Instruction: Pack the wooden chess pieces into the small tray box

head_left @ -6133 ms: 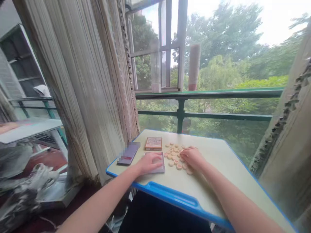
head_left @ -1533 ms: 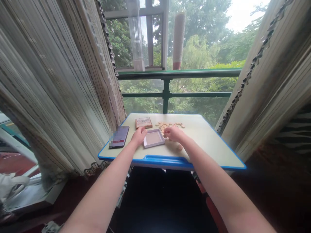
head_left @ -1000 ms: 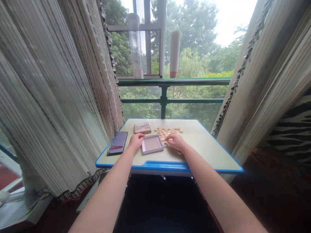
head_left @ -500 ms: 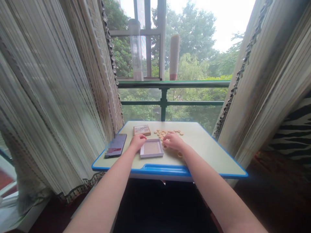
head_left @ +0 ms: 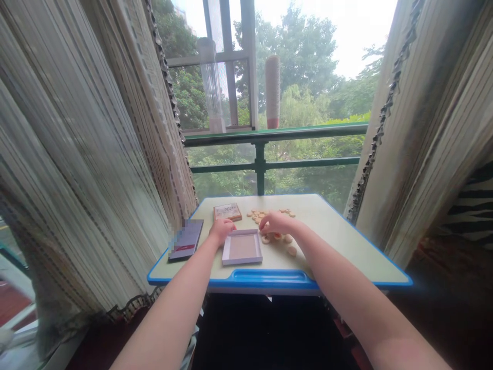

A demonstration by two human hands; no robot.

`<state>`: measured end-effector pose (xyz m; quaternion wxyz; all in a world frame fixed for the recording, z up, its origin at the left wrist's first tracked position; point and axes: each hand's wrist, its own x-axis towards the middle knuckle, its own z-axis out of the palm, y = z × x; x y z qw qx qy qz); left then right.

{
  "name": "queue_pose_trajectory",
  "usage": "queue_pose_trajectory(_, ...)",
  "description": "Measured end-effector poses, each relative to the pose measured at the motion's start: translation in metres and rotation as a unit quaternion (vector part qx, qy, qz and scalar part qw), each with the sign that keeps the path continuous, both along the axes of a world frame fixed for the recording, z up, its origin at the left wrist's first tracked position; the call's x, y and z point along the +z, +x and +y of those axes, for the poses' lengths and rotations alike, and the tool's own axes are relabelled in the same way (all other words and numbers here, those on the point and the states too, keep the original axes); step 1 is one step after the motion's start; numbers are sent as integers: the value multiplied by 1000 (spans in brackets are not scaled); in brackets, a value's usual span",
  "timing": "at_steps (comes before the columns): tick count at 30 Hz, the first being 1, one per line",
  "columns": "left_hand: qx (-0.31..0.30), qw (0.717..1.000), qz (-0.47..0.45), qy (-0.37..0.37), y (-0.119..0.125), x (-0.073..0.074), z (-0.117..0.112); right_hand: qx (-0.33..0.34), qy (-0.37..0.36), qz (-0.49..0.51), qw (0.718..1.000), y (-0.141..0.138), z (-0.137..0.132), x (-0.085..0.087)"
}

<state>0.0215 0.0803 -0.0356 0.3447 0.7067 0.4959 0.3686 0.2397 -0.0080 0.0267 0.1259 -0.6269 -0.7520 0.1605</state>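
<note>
A shallow, open white box point(head_left: 242, 247) lies near the front of the table, with no pieces visible in it. My left hand point(head_left: 222, 231) is closed at its far left corner, the fingers curled at the rim. Right of the box are several small round wooden pieces point(head_left: 255, 214), like board-game discs, some with markings. Over them is my right hand point(head_left: 276, 223), fingers bent and pressed together near the box's far right corner. Whatever is between those fingertips is too small to make out, and the hand hides part of the pile.
A printed box lid point(head_left: 227, 211) lies behind my left hand. At the table's left edge rests a dark flat tablet-like thing point(head_left: 187, 239), partly blurred. The blue-edged table point(head_left: 346, 246) has a blue groove point(head_left: 273, 277) in front. A green railing point(head_left: 316, 133) and curtains stand beyond.
The view has tilted and shifted slightly. My right hand has shifted a little among the pieces, and more discs show below it. My left hand stays at the box corner.
</note>
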Motion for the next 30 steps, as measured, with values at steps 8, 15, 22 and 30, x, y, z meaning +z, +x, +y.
queue_pose_trajectory(8,-36,999,-20,0,-3,-1,-3,-17,81,26,996,2,-12,-15)
queue_pose_trajectory(15,-39,999,3,9,-2,-4,-1,-63,125,19,990,-2,-14,-16)
queue_pose_trajectory(22,-46,998,37,19,-2,-2,-3,-61,135,8,989,-5,-9,-24)
queue_pose_trajectory(30,-43,998,39,29,1,-2,-3,-83,158,8,984,-2,-11,-21)
